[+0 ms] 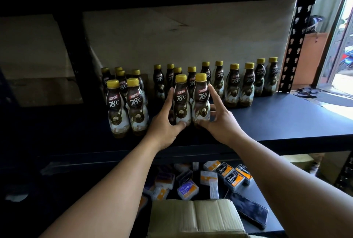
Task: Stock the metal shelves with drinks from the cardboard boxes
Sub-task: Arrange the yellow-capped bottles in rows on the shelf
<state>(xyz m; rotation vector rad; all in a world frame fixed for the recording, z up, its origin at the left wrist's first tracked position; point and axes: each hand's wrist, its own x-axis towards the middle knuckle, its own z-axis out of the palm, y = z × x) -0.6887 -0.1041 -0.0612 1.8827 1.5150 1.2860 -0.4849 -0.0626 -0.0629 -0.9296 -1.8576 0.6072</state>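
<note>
1. Two Kopiko 78°C bottles with yellow caps stand upright and touching near the front middle of the metal shelf: the left bottle and the right bottle.
2. The left hand grasps the left bottle low on its body. The thumb lies across the front near the base and the fingers curl round the bottle's left side.
3. The right hand grasps the right bottle. The thumb is at its base, the index finger stretches up its right side and the other fingers curl behind it.
4. The hands cover both bases, so it cannot be told whether the bottles rest on the board or sit just above it.
5. Just to the left, a front pair of bottles of the same drink stands upright, the two touching.
6. Behind, more rows of bottles run along the back of the shelf to the slotted upright post on the right.
7. Brown cardboard stands behind the shelf.
8. On the lower shelf lie small packs, some labelled "Charcoal" and one "Smooth". A dark pouch lies there too.
9. A taped cardboard box sits nearest the camera.
10. A bright doorway opens at the far right.
</note>
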